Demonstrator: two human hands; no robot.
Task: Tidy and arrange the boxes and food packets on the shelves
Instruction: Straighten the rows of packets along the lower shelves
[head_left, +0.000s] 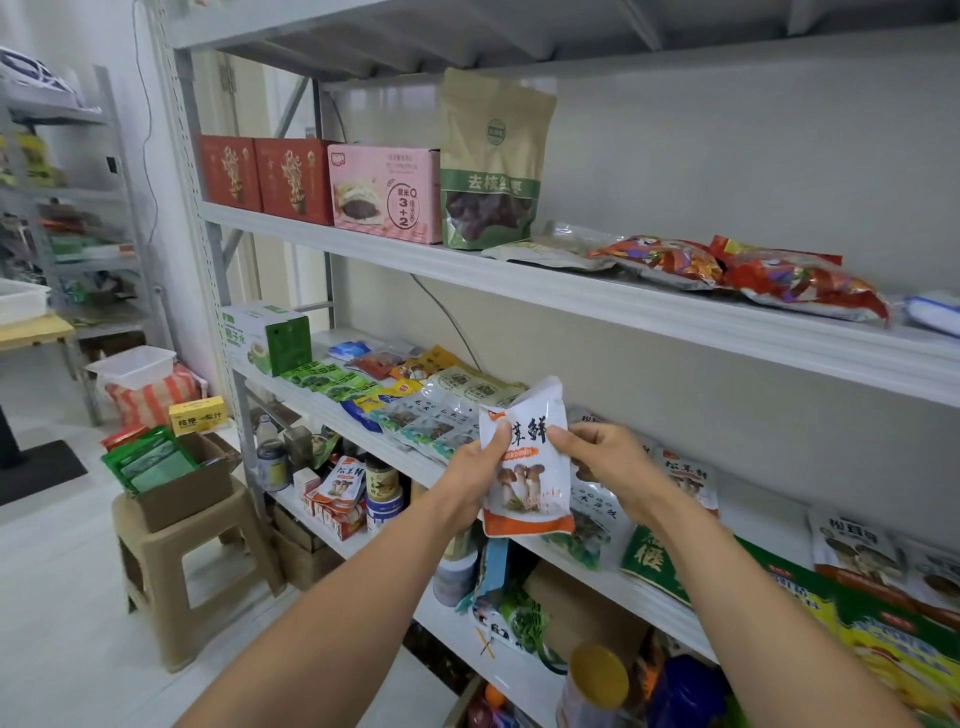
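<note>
A white and orange mushroom seasoning packet (527, 483) is held upright in front of the middle shelf (332, 410). My left hand (475, 475) grips its left edge and my right hand (605, 457) pinches its right edge near the top. Several flat food packets (415, 410) lie in rows on the middle shelf behind it. On the upper shelf (571, 296) stand two red boxes (270, 176), a pink box (387, 192) and a brown date pouch (491, 161), with red snack bags (737, 270) lying to the right.
A green and white carton (265, 338) stands at the middle shelf's left end. Jars, bottles and small boxes (358, 488) crowd the lower shelf. A beige stool (187, 566) with a cardboard box of green packets (171, 473) stands on the floor at left.
</note>
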